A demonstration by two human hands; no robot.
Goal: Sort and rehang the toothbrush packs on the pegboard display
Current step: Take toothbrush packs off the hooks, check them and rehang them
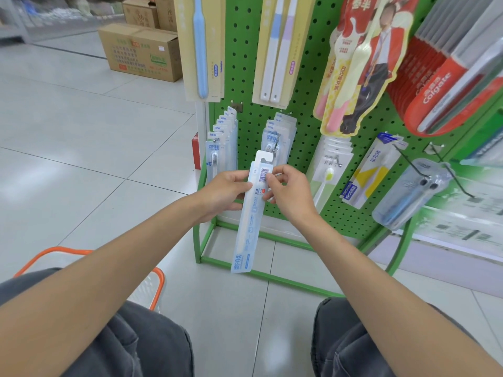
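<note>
Knees [130, 344] in grey trousers frame both forearms. Left hand [227, 190] grips the left edge of a pack [250, 221]; right hand [288, 191] pinches its right edge by the barcode. It hangs between the hands, slightly tilted, back to the camera, tab above the fingers. Just beyond them, two rows of packs [277, 134] hang on the pegboard [307, 104]. An orange basket [156, 284] sits under the left forearm

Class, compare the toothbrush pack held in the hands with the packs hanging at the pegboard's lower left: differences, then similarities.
The held pack is off the pegboard, pinched by the left hand and right hand; the hanging packs hang on it. The held pack shows its barcode side; the hanging packs show brush heads. The held pack is single; the hanging packs form a row. Both are slim, pale blue packs.
</note>
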